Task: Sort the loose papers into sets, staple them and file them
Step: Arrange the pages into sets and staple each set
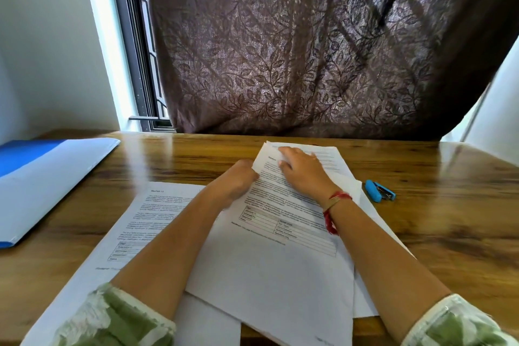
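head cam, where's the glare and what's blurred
Head view: light from the window glares off the table and whitens the folder; the sleeves at the bottom edge smear with motion blur; print on the papers is soft; the curtain is sharp.

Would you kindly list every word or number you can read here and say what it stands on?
"Section 1", second digit blurred: heading of the left sheet.
"Section", the rest behind the right hand: heading of the top sheet.
Body text and tables on both sheets: too blurred to read.
Stapler and folder: no text seen.
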Tool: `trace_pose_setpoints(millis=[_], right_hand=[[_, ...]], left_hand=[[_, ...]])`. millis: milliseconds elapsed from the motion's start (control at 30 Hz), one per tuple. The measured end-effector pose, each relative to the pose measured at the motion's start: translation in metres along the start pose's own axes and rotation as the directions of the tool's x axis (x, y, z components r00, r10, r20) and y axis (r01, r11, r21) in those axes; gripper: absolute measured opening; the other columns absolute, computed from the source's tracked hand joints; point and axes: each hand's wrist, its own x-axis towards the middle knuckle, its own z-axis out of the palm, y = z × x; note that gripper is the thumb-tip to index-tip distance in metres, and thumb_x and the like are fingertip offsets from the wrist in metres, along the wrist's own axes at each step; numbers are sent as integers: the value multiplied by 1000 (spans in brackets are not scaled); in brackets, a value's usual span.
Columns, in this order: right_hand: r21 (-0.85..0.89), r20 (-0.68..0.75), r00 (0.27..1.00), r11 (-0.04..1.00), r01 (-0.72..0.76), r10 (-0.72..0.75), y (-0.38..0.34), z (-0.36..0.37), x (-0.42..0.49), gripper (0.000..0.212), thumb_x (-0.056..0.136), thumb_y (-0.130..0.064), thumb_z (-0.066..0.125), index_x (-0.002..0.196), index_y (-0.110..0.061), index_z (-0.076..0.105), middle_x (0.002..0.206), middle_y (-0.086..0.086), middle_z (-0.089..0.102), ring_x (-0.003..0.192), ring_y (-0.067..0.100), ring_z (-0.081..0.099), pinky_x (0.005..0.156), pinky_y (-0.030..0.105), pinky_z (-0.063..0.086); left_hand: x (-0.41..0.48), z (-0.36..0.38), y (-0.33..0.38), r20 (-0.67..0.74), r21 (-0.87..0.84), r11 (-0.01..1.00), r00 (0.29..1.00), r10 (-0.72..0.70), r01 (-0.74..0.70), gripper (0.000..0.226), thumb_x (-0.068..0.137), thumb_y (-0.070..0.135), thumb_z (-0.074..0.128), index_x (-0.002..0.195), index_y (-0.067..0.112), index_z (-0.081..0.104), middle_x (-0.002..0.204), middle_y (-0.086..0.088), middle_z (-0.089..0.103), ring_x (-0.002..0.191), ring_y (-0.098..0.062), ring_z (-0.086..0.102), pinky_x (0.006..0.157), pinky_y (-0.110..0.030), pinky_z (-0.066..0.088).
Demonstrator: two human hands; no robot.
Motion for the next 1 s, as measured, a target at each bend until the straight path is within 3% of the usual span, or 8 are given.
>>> trace_pose_setpoints(millis=[100,233,333,400,567,700,867,1000], right_hand=[[52,17,1000,999,-5,4,-2,9,0,43,103,-27,33,145,-17,37,144,7,45,131,23,43,108,41,33],[121,3,1000,992,-23,23,-1,13,1,41,102,-22,38,142,-17,43,140,9,49,127,24,46,106,41,38],[171,-34,999,985,-34,40,-2,15,2,40,101,-18,42,141,-17,46,140,8,50,127,24,46,107,42,37],[213,-44,997,976,-56,66,-1,16,2,41,100,-16,43,140,-19,46,142,6,49,129,24,45,109,44,36],[303,-61,995,951,-59,81,1,21,0,45,99,-14,45,141,-30,44,145,2,47,131,24,45,107,50,37],[285,-34,994,955,-86,99,3,22,1,42,98,-12,46,137,-28,51,141,1,51,129,22,45,108,48,35],[371,-15,993,923,-99,113,2,24,1,50,98,-13,44,144,-31,35,137,3,53,122,23,51,103,48,41],[370,-18,994,924,-97,112,2,23,1,39,97,-10,45,134,-24,53,136,1,55,123,20,50,105,46,40]], left_hand=[[-2,4,-2,-8,12,1000,1000,14,-14,23,103,20,38,90,32,54,88,10,60,80,-13,58,60,-27,40],[1,8,-6,12,-13,999,999,50,-50,25,103,20,38,101,30,60,95,7,66,85,-13,64,63,-26,46],[5,14,-9,-21,-20,998,998,64,-64,32,101,21,39,131,20,49,117,0,63,101,-19,63,87,-40,54],[7,16,-12,-94,1,997,993,76,-77,40,99,23,43,139,19,37,127,-3,56,107,-22,60,92,-44,53],[12,16,-19,-286,4,983,942,177,-184,39,95,23,55,133,21,51,115,-1,65,99,-18,64,83,-40,58],[12,19,-20,-267,46,979,942,202,-197,33,97,24,53,128,18,61,113,1,68,99,-17,65,85,-37,57],[13,19,-21,-233,32,981,953,194,-192,35,98,19,50,133,21,56,117,2,66,100,-15,66,82,-35,58],[12,19,-20,-192,85,973,955,226,-213,37,99,16,47,134,23,55,118,2,65,103,-16,63,86,-37,57]])
